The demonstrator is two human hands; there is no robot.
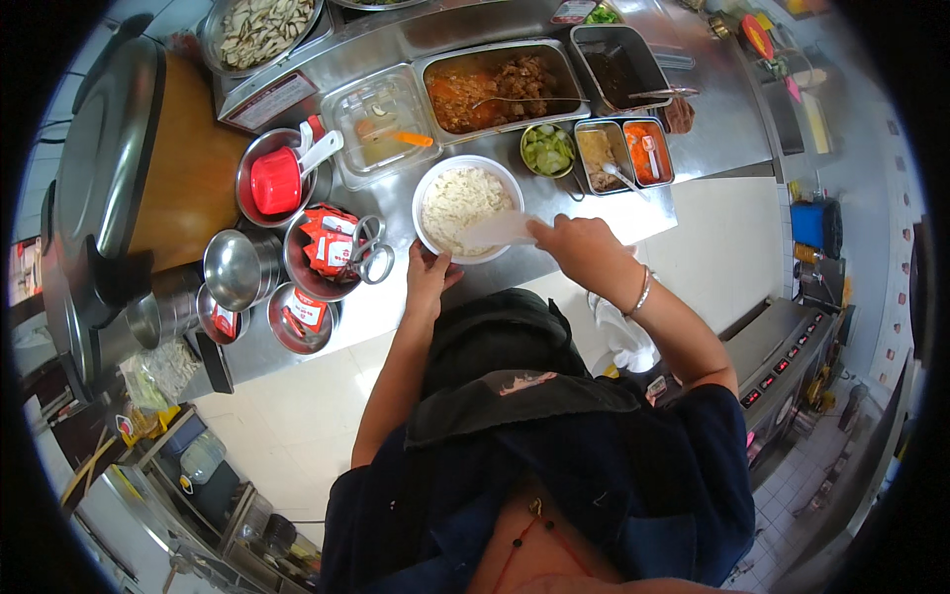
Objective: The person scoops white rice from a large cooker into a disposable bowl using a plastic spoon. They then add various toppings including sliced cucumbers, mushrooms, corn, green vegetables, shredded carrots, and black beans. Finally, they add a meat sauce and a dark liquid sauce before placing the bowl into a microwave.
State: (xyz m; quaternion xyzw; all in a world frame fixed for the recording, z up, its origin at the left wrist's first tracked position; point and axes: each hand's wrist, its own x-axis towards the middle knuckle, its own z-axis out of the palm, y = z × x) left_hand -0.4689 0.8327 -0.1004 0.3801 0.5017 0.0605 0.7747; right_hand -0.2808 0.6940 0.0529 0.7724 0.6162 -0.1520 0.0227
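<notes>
A round white bowl [517, 194] filled with cooked rice [459, 200] stands near the front edge of the steel counter. Against its lower left rim rests my left hand [428, 281], thumb and fingers steadying the side. My right hand [582, 249] grips a translucent plastic rice paddle [499, 229]. Its flat blade lies over the rice at the bowl's lower right; whether it presses into the grains I cannot tell. Right of the bowl sits a small container of sliced green vegetables [548, 150].
Behind the bowl are a steel pan of reddish stew [490, 89] with a spoon and a clear tub [349, 160]. Small tins [603, 152] hold toppings on the right. To the left, steel bowls hold a red measuring cup [276, 180], sachets [326, 249] and scissors [371, 252], beside a large rice container [185, 163].
</notes>
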